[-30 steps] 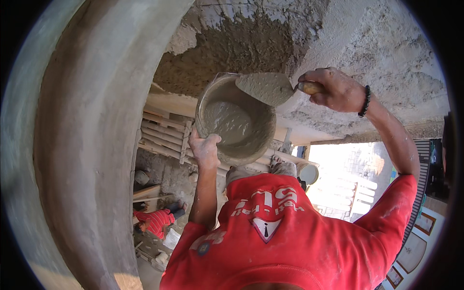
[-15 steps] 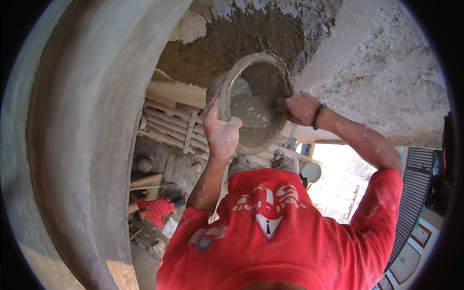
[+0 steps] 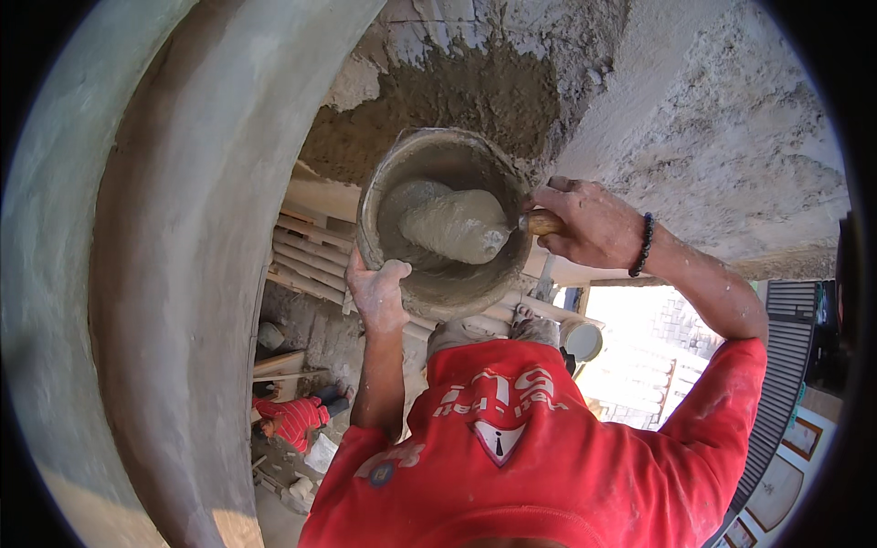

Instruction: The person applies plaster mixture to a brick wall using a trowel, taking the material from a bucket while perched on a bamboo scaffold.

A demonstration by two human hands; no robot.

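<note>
Your right hand (image 3: 585, 224) is clenched around the wooden handle (image 3: 545, 222) of a trowel (image 3: 457, 226), whose blade, loaded with wet grey mortar, lies inside the mortar pan (image 3: 445, 219), reaching leftward from your fist across the bowl. Your left hand (image 3: 377, 290) grasps the pan at its lower left rim, thumb hooked over the edge, palm beneath, holding it tilted with its mouth toward the camera. The pan thus sits between both hands: just left of the right fist, directly above the left. Mortar coats the pan's inner wall. A dark bead bracelet (image 3: 641, 245) rings your right wrist. Behind the pan, a patch of fresh rough mortar (image 3: 475, 82) covers the surface overhead, beside a smooth curved column (image 3: 183, 274). Far below left, another person in a red striped shirt (image 3: 292, 418) crouches near timber planks (image 3: 301, 237).
</note>
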